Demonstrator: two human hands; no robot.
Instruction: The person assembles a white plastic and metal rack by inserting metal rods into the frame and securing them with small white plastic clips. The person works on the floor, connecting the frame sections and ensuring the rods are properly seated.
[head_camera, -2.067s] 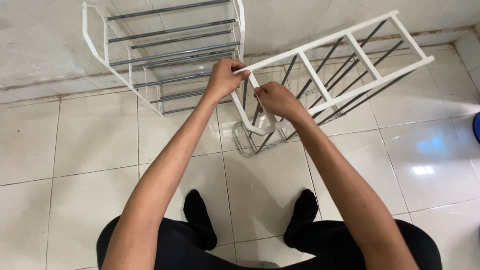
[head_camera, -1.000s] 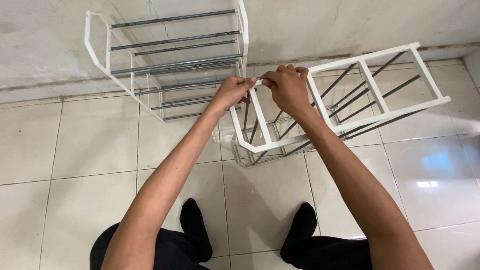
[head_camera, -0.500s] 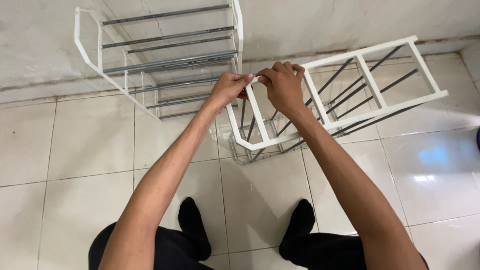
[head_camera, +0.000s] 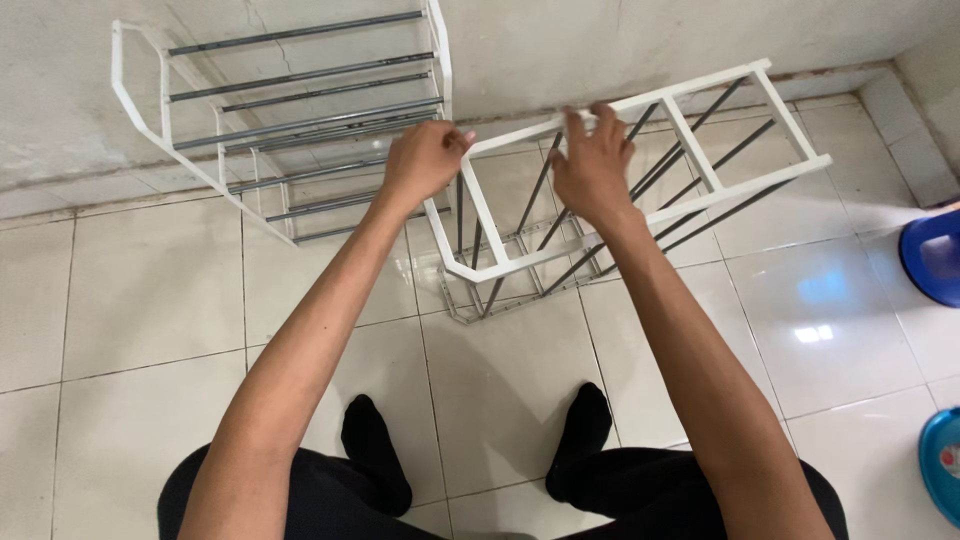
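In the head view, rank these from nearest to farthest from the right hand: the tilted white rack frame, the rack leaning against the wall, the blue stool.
From the right hand:
1. Tilted white rack frame, under its fingers.
2. Rack against the wall, to the left, beyond the left hand.
3. Blue stool, at the far right edge.

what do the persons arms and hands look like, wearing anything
Both arms are bare up to the frame's edge, with no sleeves in view. The left hand and right hand wear no gloves, and no rings, watch or bracelets show. Lower down are black trousers and black socks.
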